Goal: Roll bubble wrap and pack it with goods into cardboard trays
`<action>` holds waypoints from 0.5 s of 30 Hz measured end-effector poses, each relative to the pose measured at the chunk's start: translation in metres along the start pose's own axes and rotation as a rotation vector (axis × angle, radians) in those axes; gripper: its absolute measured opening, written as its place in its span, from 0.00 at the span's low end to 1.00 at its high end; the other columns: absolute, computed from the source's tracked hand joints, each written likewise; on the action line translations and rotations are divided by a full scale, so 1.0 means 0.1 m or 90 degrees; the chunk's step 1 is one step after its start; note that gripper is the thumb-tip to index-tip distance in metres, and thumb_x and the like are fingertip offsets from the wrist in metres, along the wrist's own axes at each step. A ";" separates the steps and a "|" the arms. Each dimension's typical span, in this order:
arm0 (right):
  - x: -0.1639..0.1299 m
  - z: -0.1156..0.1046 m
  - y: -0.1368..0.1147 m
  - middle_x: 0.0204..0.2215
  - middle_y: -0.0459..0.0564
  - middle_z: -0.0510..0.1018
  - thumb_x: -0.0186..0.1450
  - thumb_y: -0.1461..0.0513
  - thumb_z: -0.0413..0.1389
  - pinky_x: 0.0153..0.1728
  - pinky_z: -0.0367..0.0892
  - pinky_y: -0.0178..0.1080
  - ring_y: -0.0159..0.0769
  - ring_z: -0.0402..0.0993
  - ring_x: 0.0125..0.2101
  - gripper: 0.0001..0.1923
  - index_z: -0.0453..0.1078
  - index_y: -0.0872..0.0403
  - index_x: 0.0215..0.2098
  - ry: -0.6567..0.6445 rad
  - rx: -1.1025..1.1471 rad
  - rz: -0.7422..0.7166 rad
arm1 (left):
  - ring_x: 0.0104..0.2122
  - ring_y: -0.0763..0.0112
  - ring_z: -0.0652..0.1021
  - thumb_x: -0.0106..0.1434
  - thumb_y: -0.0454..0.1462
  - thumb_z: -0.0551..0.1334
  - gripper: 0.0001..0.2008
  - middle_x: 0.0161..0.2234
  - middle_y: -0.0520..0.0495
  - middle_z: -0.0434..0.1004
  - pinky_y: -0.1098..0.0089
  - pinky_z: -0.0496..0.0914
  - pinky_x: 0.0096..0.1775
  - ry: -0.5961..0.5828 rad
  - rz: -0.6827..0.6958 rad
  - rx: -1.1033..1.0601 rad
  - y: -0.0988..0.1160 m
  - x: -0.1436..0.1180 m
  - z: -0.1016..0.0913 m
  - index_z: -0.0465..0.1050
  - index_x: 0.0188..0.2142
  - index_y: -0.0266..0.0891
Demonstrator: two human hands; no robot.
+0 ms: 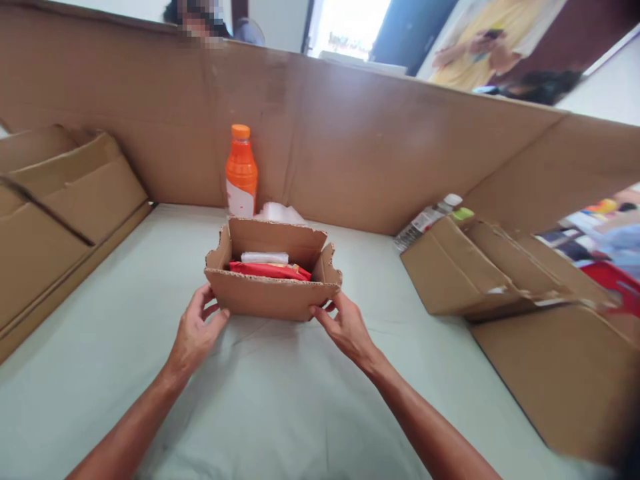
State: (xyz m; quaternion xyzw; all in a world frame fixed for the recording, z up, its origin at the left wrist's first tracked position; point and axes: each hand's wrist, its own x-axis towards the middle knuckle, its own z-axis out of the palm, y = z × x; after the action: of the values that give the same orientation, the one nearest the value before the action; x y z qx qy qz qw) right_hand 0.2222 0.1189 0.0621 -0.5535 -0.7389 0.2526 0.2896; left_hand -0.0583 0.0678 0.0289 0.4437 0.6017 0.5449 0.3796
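We see a small open cardboard box [273, 293] on the pale green table [280, 400], its long axis running left to right, straight ahead of both hands. Our left hand [196, 333] touches its near-left corner, our right hand [345, 328] its near-right corner; fingers loosely spread, neither clasping. A red packet [270, 270] lies inside; an orange bottle [241, 170] stands behind.

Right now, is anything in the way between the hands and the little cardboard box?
Nothing visible is. The left hand and the right hand are already at the near corners of the small cardboard box, fingers touching its front wall. The orange bottle stands behind the box, not between.
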 end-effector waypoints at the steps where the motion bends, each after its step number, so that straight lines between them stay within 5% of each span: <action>1: -0.21 -0.12 0.08 0.34 0.50 0.79 0.65 0.55 0.55 0.33 0.71 0.39 0.35 0.72 0.29 0.12 0.71 0.55 0.40 0.033 -0.007 0.001 | 0.58 0.54 0.74 0.58 0.48 0.66 0.33 0.58 0.37 0.71 0.51 0.69 0.60 -0.034 -0.013 -0.004 -0.01 -0.10 0.08 0.64 0.59 0.38; 5: -1.23 -0.58 0.46 0.42 0.55 0.81 0.64 0.50 0.61 0.45 0.74 0.44 0.44 0.78 0.41 0.20 0.74 0.55 0.47 0.107 -0.030 0.035 | 0.57 0.54 0.76 0.61 0.52 0.65 0.30 0.61 0.38 0.70 0.53 0.71 0.59 -0.186 -0.079 0.013 -0.14 -0.41 0.39 0.65 0.58 0.42; 9: -1.97 -0.84 0.86 0.63 0.62 0.70 0.52 0.38 0.67 0.58 0.68 0.54 0.57 0.70 0.60 0.52 0.62 0.53 0.67 0.165 0.018 0.149 | 0.55 0.54 0.77 0.62 0.54 0.63 0.28 0.57 0.38 0.75 0.56 0.72 0.57 -0.343 -0.049 0.056 -0.17 -0.44 0.73 0.70 0.55 0.41; 12: -2.05 -0.91 1.08 0.69 0.63 0.61 0.44 0.33 0.67 0.63 0.63 0.58 0.60 0.61 0.66 0.68 0.50 0.52 0.73 0.188 0.078 0.168 | 0.46 0.58 0.80 0.63 0.54 0.62 0.25 0.49 0.41 0.81 0.61 0.75 0.49 -0.361 0.022 0.119 -0.08 -0.42 0.90 0.75 0.51 0.41; 15: -1.85 -0.89 1.14 0.70 0.61 0.58 0.43 0.33 0.68 0.63 0.62 0.59 0.61 0.59 0.67 0.71 0.45 0.51 0.75 0.158 0.122 0.135 | 0.36 0.62 0.79 0.62 0.54 0.62 0.23 0.42 0.44 0.82 0.67 0.75 0.36 -0.323 0.061 0.157 -0.02 -0.42 0.96 0.77 0.47 0.41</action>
State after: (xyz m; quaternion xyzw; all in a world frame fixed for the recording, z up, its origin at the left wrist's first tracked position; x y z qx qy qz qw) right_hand 0.4019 -0.0255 0.0182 -0.6249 -0.6077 0.2807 0.4016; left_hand 0.0449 0.0581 0.0143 0.6365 0.5275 0.3565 0.4352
